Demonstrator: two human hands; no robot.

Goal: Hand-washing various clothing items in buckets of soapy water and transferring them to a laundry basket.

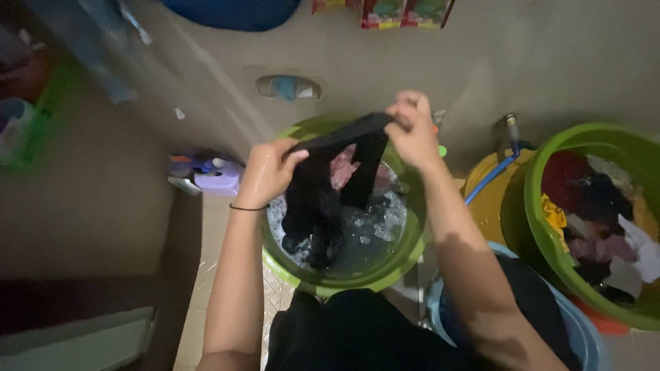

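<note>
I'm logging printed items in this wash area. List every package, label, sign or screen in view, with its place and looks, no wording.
Sachet strip: hangs on the wall at the top edge, above the green soapy basin; flat packets in red, green and yellow.
Purple container: on the floor left of the basin, beside the left hand; too blurred to make out any label.
No signs or screens show.

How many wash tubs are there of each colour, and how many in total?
Green tubs: 2, the soapy one under the left hand and right hand holding a black garment, and the laundry-filled one.
Yellow tubs: 1.
Light blue tubs: 1.
Total: 4 tubs.
</note>
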